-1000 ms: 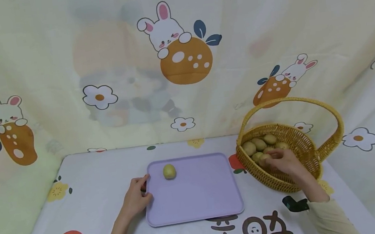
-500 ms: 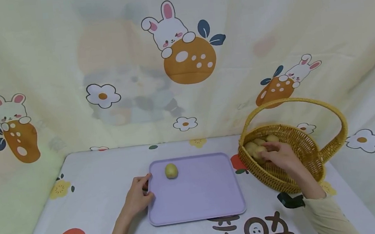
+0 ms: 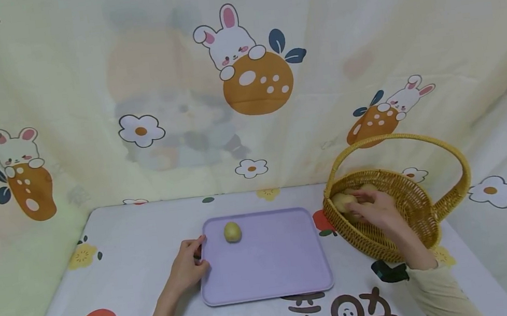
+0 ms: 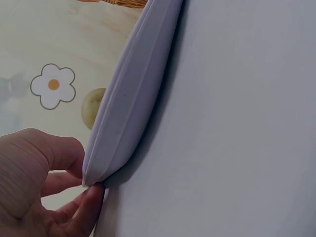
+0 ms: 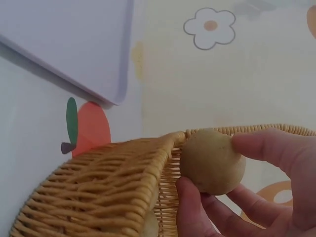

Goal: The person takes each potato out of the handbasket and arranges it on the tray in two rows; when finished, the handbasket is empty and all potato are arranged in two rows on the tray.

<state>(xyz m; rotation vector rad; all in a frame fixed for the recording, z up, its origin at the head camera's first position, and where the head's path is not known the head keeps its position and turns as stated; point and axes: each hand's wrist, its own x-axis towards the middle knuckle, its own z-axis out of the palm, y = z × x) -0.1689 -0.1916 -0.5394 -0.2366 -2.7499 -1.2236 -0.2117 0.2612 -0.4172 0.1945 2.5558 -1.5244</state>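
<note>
The yellow wicker basket stands at the right edge of the table, towards its far right corner, and its woven wall rises between the lilac tray and the right hand. Behind the table's far edge hangs a pale cloth with printed rabbits and flowers.

The right hand pinches a round, smooth piece between thumb and fingers, at the rim of the basket. It looks like a potato, but I cannot tell for certain. The left hand holds the tray's left edge, with the thumb and the fingers bent around the rim.

The tray is flat and rectangular, with rounded corners and a low raised rim. On it, near its far left corner, sits one single green-yellow piece.

The right hand covers most of the other pieces in the basket, so their number is not clear. The near edge of the table and both sleeves are cut off.
</note>
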